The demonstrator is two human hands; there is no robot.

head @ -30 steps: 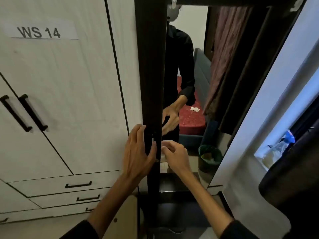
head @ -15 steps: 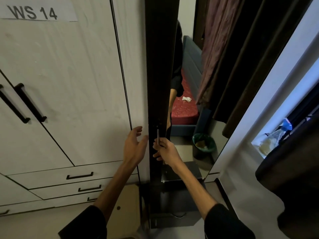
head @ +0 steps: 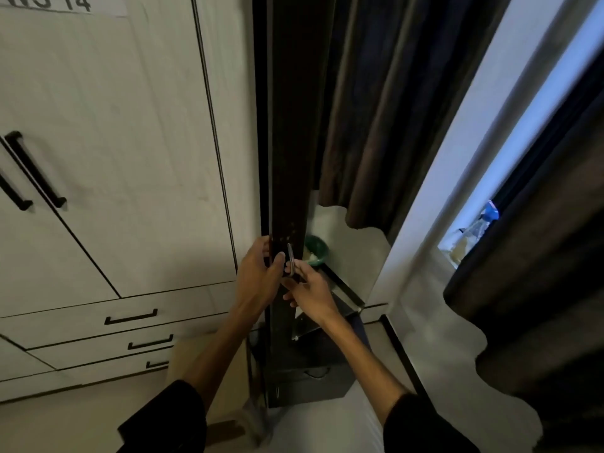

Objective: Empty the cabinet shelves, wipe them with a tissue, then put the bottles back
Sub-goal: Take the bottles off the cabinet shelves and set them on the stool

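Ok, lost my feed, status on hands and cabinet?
Left hand grips the dark cabinet door edge. Right hand pinches the metal handle. No shelves or bottles visible. Nothing in the way.

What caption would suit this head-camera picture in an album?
Both hands at the tall dark cabinet door: the left hand grips its edge while the right hand holds the small metal handle.

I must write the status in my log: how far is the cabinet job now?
Nothing looks done: no shelf, bottle or tissue is in view. In hand: the left hand holds the edge of the dark mirrored door, and the right hand pinches its metal handle. Left to do: emptying, wiping and refilling the shelves.
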